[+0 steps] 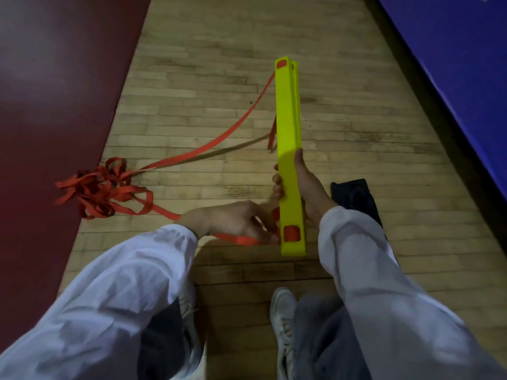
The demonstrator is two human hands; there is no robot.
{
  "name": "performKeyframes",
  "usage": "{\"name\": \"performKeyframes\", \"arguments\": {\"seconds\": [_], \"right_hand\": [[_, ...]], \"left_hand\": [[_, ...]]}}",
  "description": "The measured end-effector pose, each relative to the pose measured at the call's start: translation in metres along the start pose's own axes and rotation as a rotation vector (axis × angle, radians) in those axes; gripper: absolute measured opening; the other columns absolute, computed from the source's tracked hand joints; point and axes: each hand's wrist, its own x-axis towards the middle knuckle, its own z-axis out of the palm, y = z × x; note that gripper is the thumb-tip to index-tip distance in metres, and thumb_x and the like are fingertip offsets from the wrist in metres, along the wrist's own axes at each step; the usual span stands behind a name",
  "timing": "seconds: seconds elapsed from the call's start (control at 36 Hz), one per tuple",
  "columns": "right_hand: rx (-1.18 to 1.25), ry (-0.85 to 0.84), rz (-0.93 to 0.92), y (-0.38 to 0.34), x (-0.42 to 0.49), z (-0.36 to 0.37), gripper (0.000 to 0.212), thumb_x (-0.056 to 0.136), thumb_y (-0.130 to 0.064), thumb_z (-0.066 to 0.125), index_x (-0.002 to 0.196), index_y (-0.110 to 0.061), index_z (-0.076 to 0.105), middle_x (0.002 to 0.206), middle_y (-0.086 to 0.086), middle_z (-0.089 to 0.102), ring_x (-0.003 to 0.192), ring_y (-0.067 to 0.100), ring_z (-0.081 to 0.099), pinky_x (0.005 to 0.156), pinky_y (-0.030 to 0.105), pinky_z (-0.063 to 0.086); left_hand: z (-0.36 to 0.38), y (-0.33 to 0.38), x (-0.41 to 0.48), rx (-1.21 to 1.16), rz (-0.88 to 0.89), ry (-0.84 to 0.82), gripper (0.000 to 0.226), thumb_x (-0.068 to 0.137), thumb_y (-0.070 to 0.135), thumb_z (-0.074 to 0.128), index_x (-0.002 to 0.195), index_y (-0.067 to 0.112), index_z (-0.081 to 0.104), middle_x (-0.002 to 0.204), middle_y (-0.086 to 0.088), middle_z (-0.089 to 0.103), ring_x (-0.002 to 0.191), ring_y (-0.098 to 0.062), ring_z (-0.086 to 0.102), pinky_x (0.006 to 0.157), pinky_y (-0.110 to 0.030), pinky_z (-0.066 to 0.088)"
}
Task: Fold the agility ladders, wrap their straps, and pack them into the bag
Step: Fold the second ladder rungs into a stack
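Observation:
A stack of yellow ladder rungs (288,119) is held above the wooden floor, pointing away from me. My right hand (304,185) grips the stack around its lower half. My left hand (236,220) is closed on the orange strap (238,239) right beside the near end of the stack. From there the strap trails left to a tangled pile (101,187) on the floor. Another length of orange strap (219,141) runs from the far end of the rungs down to that pile.
A dark bag (356,196) lies on the floor just right of my right forearm. A dark red mat (55,105) covers the floor on the left, a blue mat (461,64) on the right. My white shoes (282,311) are below.

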Motion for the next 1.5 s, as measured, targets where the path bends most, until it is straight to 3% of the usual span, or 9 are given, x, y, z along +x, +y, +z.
{"name": "performKeyframes", "arguments": {"seconds": [0.33,0.5,0.69,0.83,0.94,1.11,1.31,1.42,1.5], "right_hand": [[0.126,-0.072,-0.003,-0.008,-0.001,-0.003,0.051,0.097,-0.06,0.032,0.09,-0.012,0.049,0.058,0.003,0.051,0.045,0.015,0.049,0.047,0.02,0.042],[-0.146,0.049,-0.139,0.003,-0.003,-0.004,0.056,0.097,-0.06,0.032,0.089,-0.009,0.054,0.055,0.004,0.05,0.042,0.016,0.044,0.046,0.025,0.037],[-0.391,-0.023,-0.094,0.016,-0.014,0.004,0.057,0.095,-0.059,0.039,0.088,-0.006,0.058,0.061,0.01,0.05,0.041,0.019,0.045,0.044,0.026,0.035],[-0.566,-0.13,-0.079,0.031,-0.02,0.005,0.048,0.096,-0.053,0.044,0.089,-0.007,0.057,0.065,0.012,0.051,0.045,0.018,0.045,0.045,0.025,0.036],[-0.674,-0.16,-0.107,0.036,-0.019,0.001,0.041,0.097,-0.05,0.045,0.087,-0.011,0.055,0.061,0.008,0.05,0.041,0.014,0.044,0.042,0.022,0.038],[-0.783,-0.192,-0.058,0.036,-0.018,-0.001,0.035,0.094,-0.041,0.058,0.093,-0.006,0.058,0.063,0.01,0.053,0.048,0.017,0.05,0.044,0.024,0.043],[-0.636,-0.054,-0.203,0.033,0.004,0.012,0.019,0.094,-0.013,0.057,0.075,-0.008,0.059,0.048,0.0,0.054,0.041,0.013,0.05,0.044,0.024,0.04],[-0.619,0.025,-0.25,0.035,0.007,0.014,0.038,0.097,-0.029,0.055,0.062,-0.014,0.057,0.041,-0.005,0.049,0.036,0.01,0.042,0.044,0.025,0.035],[-0.646,0.062,-0.219,0.03,0.006,0.011,0.049,0.09,-0.056,0.054,0.061,-0.016,0.053,0.047,-0.005,0.05,0.039,0.009,0.043,0.044,0.022,0.036]], "left_hand": [[0.005,-0.031,0.012,0.118,0.067,0.113,0.019,0.086,0.016,0.071,0.083,-0.002,0.069,0.08,-0.012,0.064,0.065,-0.002,0.049,0.063,-0.011,0.037],[0.005,-0.03,0.024,0.077,0.019,0.16,0.006,0.085,0.005,0.069,0.089,0.001,0.068,0.077,0.007,0.058,0.064,0.008,0.052,0.062,-0.006,0.038],[-0.06,-0.02,0.021,-0.969,0.073,0.669,0.017,0.102,0.032,0.042,0.101,0.02,0.053,0.109,-0.006,0.064,0.094,-0.016,0.063,0.084,-0.031,0.048],[-0.085,-0.013,0.013,-1.289,0.175,0.774,0.039,0.098,0.046,0.043,0.103,0.01,0.059,0.091,-0.004,0.065,0.084,-0.016,0.068,0.079,-0.032,0.057],[-0.086,-0.022,0.009,-1.161,0.078,0.878,0.043,0.098,0.048,0.044,0.102,0.008,0.06,0.098,-0.004,0.07,0.09,-0.016,0.07,0.088,-0.036,0.054],[-0.072,-0.021,0.017,-1.069,0.031,0.956,0.055,0.099,0.04,0.045,0.129,-0.007,0.048,0.095,-0.015,0.069,0.079,-0.021,0.071,0.066,-0.033,0.059],[-0.017,0.007,0.049,-0.965,0.076,0.905,0.019,0.099,0.025,0.051,0.082,0.016,0.05,0.084,-0.015,0.056,0.081,-0.029,0.055,0.066,-0.04,0.047],[-0.015,0.013,0.053,-0.834,0.054,0.856,0.039,0.088,0.048,0.058,0.102,0.013,0.048,0.098,-0.014,0.053,0.085,-0.026,0.054,0.064,-0.035,0.046],[-0.033,0.01,0.048,-0.782,0.064,1.079,0.038,0.094,0.052,0.048,0.093,0.015,0.046,0.088,-0.015,0.054,0.079,-0.03,0.058,0.067,-0.035,0.05]]}}
